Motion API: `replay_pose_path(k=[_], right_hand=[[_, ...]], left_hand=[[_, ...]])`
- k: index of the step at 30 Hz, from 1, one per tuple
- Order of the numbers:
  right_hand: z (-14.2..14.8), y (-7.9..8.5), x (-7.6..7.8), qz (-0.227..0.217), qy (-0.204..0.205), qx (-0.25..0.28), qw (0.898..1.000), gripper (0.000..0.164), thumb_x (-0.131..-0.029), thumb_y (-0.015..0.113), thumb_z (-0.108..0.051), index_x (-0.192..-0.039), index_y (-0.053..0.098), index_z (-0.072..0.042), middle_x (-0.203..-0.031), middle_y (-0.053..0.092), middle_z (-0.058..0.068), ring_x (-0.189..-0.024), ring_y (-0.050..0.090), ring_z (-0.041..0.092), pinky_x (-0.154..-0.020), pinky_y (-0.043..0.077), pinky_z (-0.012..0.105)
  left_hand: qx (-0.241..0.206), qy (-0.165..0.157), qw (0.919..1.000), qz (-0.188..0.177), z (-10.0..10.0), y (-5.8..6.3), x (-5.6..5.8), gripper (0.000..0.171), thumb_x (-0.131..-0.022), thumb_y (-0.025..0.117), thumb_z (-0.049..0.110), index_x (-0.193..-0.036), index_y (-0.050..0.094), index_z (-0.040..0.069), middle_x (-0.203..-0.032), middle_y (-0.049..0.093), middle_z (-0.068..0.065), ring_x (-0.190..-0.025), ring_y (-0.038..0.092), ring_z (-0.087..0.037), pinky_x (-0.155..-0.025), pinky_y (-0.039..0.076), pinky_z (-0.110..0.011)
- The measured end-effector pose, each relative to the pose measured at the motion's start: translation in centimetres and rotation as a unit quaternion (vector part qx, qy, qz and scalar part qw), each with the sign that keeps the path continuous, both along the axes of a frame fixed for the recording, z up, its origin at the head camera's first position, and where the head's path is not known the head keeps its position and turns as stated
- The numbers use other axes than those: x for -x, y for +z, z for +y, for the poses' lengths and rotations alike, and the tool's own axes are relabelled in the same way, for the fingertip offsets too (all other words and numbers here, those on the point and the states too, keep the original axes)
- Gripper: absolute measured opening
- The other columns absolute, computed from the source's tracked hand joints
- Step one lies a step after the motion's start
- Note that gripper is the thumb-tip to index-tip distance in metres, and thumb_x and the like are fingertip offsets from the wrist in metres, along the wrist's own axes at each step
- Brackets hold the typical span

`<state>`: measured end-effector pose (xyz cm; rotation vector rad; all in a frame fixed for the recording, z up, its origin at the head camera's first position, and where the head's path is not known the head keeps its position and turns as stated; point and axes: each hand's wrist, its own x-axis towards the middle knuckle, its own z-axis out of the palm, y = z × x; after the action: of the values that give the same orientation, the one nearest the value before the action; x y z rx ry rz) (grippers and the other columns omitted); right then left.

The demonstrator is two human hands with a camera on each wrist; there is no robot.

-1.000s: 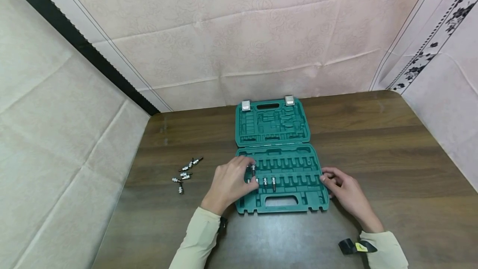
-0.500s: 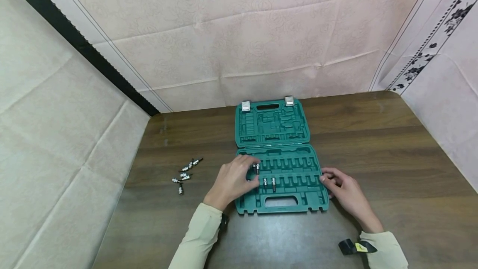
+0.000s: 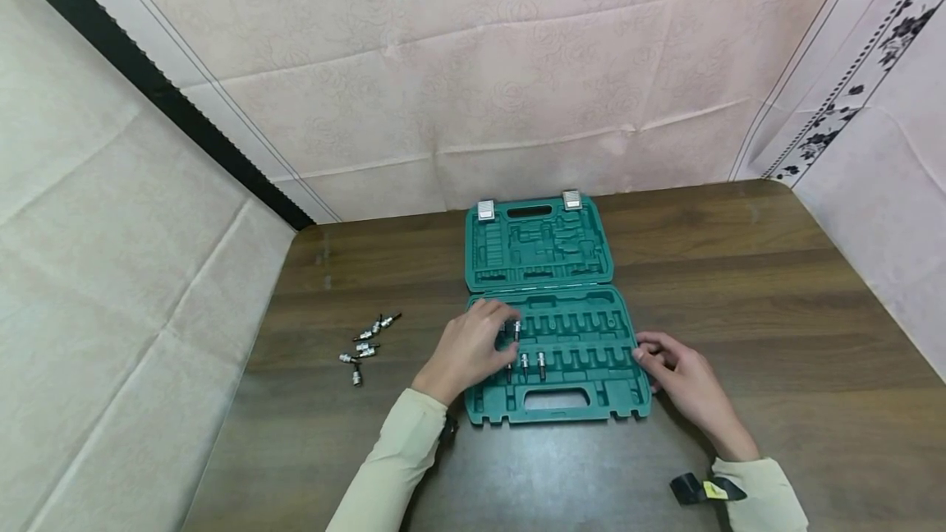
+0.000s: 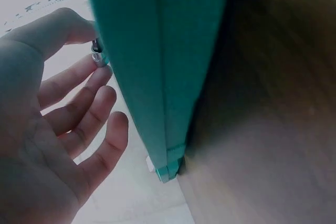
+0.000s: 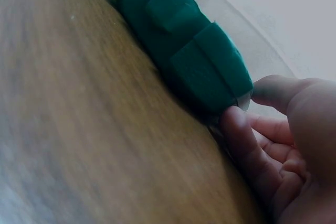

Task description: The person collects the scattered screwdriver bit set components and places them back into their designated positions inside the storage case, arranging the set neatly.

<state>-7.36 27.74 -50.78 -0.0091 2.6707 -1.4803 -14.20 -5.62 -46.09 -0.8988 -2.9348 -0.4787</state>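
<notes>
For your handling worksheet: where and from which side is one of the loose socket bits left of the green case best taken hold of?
Pinch a loose socket bit across its thicker silver socket end, coming from above: it lies flat on the table, and its thin dark tip offers less hold.

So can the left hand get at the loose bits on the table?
Probably yes. The loose bits lie in the open on the table, just left of the left hand, nothing between. But that hand already pinches a bit.
</notes>
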Motion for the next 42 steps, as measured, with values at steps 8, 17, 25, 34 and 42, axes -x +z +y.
replay_pose_path(k=[8,17,25,34,42], right_hand=[[0.0,-0.1,0.0,-0.001,0.000,0.000,1.000,0.043,-0.110,0.060,-0.030,-0.139,0.061,0.001,-0.110,0.068,0.013,-0.079,0.063,0.010,-0.065,0.058,0.028],[0.0,-0.1,0.0,-0.008,-0.001,0.004,1.000,0.044,-0.110,0.060,-0.031,-0.141,0.061,0.000,-0.112,0.068,0.013,-0.080,0.063,0.011,-0.066,0.058,0.028],[0.0,-0.2,0.1,-0.011,-0.005,0.001,1.000,0.044,-0.110,0.060,-0.032,-0.141,0.060,0.000,-0.113,0.068,0.014,-0.081,0.063,0.012,-0.066,0.058,0.027],[0.0,0.0,0.0,-0.013,-0.004,0.006,1.000,0.044,-0.110,0.060,-0.032,-0.141,0.060,0.000,-0.113,0.068,0.014,-0.081,0.063,0.011,-0.066,0.058,0.028],[0.0,0.0,0.1,-0.008,-0.004,0.000,1.000,0.044,-0.110,0.060,-0.031,-0.140,0.061,0.000,-0.111,0.068,0.013,-0.081,0.063,0.011,-0.066,0.058,0.027]], left_hand=[[0.019,-0.004,0.9998,-0.006,1.0,0.2,0.7,0.038,-0.097,0.076,0.031,-0.133,0.071,0.017,-0.136,0.067,-0.001,-0.123,0.061,-0.020,-0.092,0.060,-0.041],[0.037,0.003,0.9993,-0.002,1.8,0.0,0.9,0.037,-0.098,0.075,0.034,-0.132,0.073,0.018,-0.135,0.069,-0.002,-0.121,0.064,-0.021,-0.085,0.062,-0.040],[0.047,0.004,0.9988,0.012,2.4,-0.1,0.7,0.038,-0.099,0.076,0.034,-0.132,0.074,0.016,-0.131,0.071,-0.003,-0.120,0.065,-0.021,-0.085,0.062,-0.038],[-0.004,0.049,0.9984,-0.028,2.7,-0.3,0.3,0.034,-0.097,0.078,0.032,-0.129,0.075,0.018,-0.133,0.070,-0.003,-0.127,0.063,-0.024,-0.089,0.061,-0.046],[-0.026,0.067,0.9959,-0.056,2.8,-0.2,0.3,0.032,-0.097,0.079,0.030,-0.127,0.076,0.019,-0.134,0.070,-0.003,-0.128,0.062,-0.025,-0.091,0.060,-0.050]])
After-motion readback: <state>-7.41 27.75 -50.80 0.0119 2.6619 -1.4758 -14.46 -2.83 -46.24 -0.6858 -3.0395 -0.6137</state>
